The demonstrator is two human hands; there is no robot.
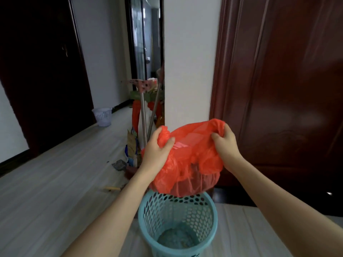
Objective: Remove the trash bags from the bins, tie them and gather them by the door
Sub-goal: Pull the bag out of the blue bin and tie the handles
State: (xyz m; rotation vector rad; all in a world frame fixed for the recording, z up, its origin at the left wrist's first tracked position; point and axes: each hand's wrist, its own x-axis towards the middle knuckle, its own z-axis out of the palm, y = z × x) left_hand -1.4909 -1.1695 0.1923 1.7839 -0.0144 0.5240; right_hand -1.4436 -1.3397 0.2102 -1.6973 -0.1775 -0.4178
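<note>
A red plastic trash bag (191, 158) hangs in the air just above a light blue perforated bin (178, 219) on the floor. My left hand (157, 151) grips the bag's left rim, bunched in the fist. My right hand (225, 143) grips the right rim. The bag's mouth is held apart between the two hands, and dark contents show through its sagging bottom. Nothing but a speckled base shows inside the bin.
A dark red door (282, 86) stands close on the right, beside a white wall column (189, 62). Behind the bag lie mop handles (143, 119), bags and clutter. A white perforated bin (102, 116) sits far left by a dark doorway.
</note>
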